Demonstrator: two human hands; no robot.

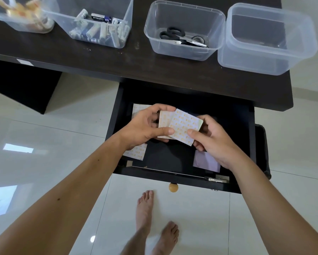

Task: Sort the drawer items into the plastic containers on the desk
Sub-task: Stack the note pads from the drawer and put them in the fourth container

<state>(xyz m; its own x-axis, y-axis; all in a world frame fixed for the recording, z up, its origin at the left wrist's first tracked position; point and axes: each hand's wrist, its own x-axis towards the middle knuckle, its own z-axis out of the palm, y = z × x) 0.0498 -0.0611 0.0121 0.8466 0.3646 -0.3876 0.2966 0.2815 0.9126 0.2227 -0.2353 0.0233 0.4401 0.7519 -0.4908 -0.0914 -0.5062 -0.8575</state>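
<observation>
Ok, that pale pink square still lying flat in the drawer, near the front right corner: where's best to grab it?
Take the pink square by its left edge, coming from above over the bare drawer floor. It lies flat, so a fingertip probably must lift that edge before pinching. The right hand covers its right side, and the drawer front crowds its near edge.

Table (pixel 136 70): dark top across the upper frame, four clear tubs in a row.
Upper left: round tub (pixel 21 24) with blurred yellowish items.
Left of centre: battery tub (pixel 91 36).
Right of centre: scissors tub (pixel 184 50).
Upper right: empty tub (pixel 265 63), touching its neighbour.
Drawer (pixel 173 159): open at centre, patterned squares (pixel 135 153) on its dark floor.
</observation>
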